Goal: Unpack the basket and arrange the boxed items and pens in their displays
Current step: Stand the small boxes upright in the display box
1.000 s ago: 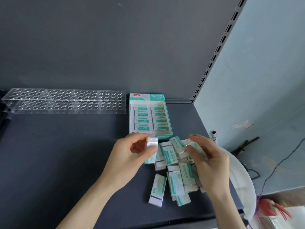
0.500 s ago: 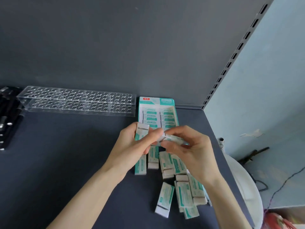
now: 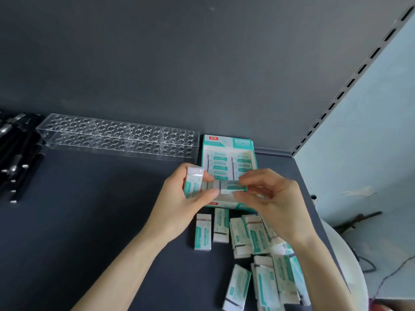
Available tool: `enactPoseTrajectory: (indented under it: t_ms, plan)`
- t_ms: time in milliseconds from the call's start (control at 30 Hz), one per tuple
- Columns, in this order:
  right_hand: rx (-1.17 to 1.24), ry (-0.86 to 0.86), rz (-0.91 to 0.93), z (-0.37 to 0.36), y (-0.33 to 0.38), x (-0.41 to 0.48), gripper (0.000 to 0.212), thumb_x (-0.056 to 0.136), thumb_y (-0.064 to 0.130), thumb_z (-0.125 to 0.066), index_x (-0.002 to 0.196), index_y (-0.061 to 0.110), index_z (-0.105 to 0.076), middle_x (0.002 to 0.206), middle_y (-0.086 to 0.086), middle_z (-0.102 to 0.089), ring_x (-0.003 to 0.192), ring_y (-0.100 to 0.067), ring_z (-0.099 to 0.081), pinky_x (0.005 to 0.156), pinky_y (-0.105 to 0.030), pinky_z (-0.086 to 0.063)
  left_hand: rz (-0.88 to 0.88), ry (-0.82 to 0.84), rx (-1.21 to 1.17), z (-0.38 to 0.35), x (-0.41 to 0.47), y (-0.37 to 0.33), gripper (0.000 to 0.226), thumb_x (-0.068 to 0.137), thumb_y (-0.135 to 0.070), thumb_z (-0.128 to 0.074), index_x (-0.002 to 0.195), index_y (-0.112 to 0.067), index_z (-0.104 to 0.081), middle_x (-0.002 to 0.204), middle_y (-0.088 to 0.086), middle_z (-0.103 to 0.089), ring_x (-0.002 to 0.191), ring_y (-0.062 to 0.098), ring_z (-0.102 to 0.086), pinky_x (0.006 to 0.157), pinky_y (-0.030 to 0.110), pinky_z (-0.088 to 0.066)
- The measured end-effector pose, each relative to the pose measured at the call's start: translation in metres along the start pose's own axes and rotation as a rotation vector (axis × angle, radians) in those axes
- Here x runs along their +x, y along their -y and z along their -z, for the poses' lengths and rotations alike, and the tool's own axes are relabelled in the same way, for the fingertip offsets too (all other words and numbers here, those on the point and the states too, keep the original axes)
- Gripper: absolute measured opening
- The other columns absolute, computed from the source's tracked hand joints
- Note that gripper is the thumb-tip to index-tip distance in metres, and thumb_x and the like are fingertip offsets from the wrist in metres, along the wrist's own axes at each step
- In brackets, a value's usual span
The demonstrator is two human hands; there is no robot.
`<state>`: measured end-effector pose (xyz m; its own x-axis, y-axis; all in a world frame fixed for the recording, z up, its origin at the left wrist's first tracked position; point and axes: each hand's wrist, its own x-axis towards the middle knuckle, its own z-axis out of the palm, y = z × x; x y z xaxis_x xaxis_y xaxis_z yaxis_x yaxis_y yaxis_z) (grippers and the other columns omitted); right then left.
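Risk: the box (image 3: 232, 187) pinched in the right hand (image 3: 276, 205) touched a second box (image 3: 193, 182) gripped in the left hand (image 3: 179, 205). A loose pinch could drop either onto the pile (image 3: 253, 241) below. Both hung just above the carton (image 3: 226, 141), which held two rows of boxes. The rack (image 3: 112, 151) held nothing, and the pens (image 3: 13, 158) lay beside it.

Over display carton (image 3: 227, 140): left hand (image 3: 179, 204) grips upright box (image 3: 194, 179), right hand (image 3: 277, 205) pinches sideways box (image 3: 232, 187).
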<state>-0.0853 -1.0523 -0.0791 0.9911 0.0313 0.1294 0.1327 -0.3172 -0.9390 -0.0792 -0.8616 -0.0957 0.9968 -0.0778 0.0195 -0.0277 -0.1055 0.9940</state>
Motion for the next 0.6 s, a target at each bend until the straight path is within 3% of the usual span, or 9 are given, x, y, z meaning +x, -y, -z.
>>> enactPoseTrajectory:
  t_ms: [100,233,400,600]
  plan:
    - [-0.146,-0.018,0.024,-0.005,-0.001,0.004,0.03,0.068,0.001,-0.08,0.076,0.029,-0.07,0.09,0.014,-0.067,0.077,-0.006,-0.065,0.074,-0.013,-0.051,0.047,-0.137,0.046,0.001,0.001,0.007,0.014,0.081,-0.015,-0.071,0.087,-0.014,-0.059,0.075,-0.01,-0.067,0.059,-0.004,-0.056,0.058,0.007,-0.042]
    - [-0.272,0.046,0.049,-0.015,-0.001,0.006,0.017,0.073,0.004,-0.077,0.084,0.015,-0.074,0.097,0.012,-0.066,0.084,-0.004,-0.065,0.081,-0.014,-0.051,0.129,-0.136,0.065,0.002,0.0,0.012,0.012,0.092,-0.027,-0.057,0.09,-0.015,-0.056,0.06,-0.013,-0.062,0.055,-0.004,-0.054,0.054,0.007,-0.039]
    - [-0.349,0.148,0.084,-0.019,0.0,0.004,0.01,0.083,0.006,-0.068,0.088,0.009,-0.076,0.099,0.006,-0.064,0.089,-0.003,-0.062,0.082,-0.012,-0.05,0.17,-0.162,-0.042,0.001,0.002,0.012,0.016,0.097,-0.023,-0.045,0.091,-0.015,-0.057,0.082,-0.002,-0.069,0.054,0.001,-0.057,0.054,0.011,-0.041]
    - [-0.516,0.248,0.106,-0.022,0.002,0.004,0.016,0.088,0.021,-0.062,0.086,0.014,-0.076,0.102,0.011,-0.06,0.096,-0.007,-0.054,0.088,-0.023,-0.044,0.132,-0.221,-0.15,0.002,0.001,0.01,0.019,0.096,-0.02,-0.048,0.087,-0.02,-0.065,0.08,-0.017,-0.068,0.07,-0.002,-0.062,0.057,0.013,-0.047]
